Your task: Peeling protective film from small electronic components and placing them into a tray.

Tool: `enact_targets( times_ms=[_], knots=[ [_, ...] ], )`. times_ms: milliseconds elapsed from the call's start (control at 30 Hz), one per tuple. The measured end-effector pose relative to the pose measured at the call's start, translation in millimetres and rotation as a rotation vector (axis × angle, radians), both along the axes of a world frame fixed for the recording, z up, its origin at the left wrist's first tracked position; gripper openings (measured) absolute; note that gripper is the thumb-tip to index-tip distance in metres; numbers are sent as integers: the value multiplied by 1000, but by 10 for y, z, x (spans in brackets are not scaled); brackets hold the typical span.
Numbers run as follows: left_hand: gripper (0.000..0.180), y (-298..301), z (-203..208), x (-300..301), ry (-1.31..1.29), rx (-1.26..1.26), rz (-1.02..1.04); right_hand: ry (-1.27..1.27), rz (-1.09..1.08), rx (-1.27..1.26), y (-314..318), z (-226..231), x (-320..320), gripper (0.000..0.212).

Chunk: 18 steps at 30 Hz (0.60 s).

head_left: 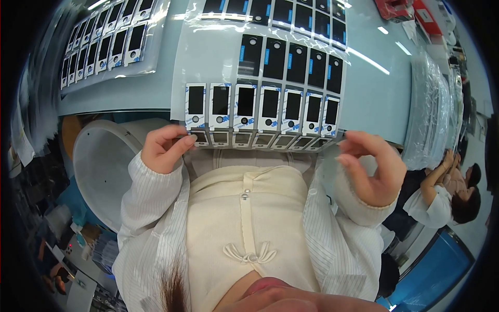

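A clear plastic sheet (205,60) lies on the table, its near end bending down over the front edge. White-framed panels (244,120) with dark windows, round holes and blue-printed film form a row on it. Behind them stands a row of black panels (274,58) with blue tabs, which stops short of the sheet's left side. My left hand (165,150) pinches the sheet's near left corner between thumb and forefinger. Beside the near right corner, my right hand (375,169) hovers with thumb and fingers apart, holding nothing.
Another sheet of framed panels (106,49) lies at the far left. Stacked clear plastic (427,112) sits along the right side. A large white bin (99,171) stands below the table at left. Red boxes (427,18) are at the far right; a co-worker (434,200) sits beyond.
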<state>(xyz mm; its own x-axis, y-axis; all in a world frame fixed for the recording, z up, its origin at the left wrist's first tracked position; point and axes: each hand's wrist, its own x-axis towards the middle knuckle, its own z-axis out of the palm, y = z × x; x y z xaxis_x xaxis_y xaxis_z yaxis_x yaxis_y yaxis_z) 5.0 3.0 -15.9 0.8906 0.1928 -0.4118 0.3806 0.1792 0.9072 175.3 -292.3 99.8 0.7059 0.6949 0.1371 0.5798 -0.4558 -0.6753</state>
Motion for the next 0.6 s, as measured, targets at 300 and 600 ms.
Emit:
enact_targets(
  times_ms=[300,600],
  knots=[
    [17,37,12,15,-150,39,5,-268,492,226,1039,-413,-242,26],
    [14,60,99,134,-200,330,-111,-451,495,147,1448,-712,-278,26]
  ],
)
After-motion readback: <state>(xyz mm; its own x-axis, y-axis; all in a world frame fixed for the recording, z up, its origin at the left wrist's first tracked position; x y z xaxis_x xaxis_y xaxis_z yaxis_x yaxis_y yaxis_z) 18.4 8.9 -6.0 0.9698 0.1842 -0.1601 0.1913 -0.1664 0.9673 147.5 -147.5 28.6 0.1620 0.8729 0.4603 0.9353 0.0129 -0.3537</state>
